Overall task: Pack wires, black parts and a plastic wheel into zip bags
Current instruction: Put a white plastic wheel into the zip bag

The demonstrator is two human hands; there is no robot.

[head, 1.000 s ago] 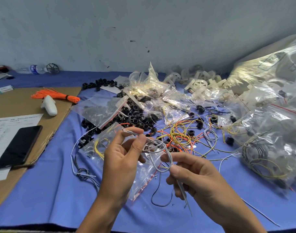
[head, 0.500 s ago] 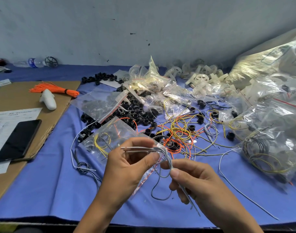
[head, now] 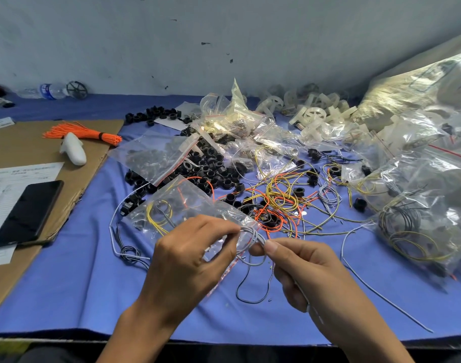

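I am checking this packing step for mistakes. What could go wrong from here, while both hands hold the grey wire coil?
1. The grey wire coil, pinched between the left hand and right hand, may spring loose.
2. Its free end trails past the right hand and could snag the black wire lying below.
3. The zip bag lies flat, so inserting may be awkward.
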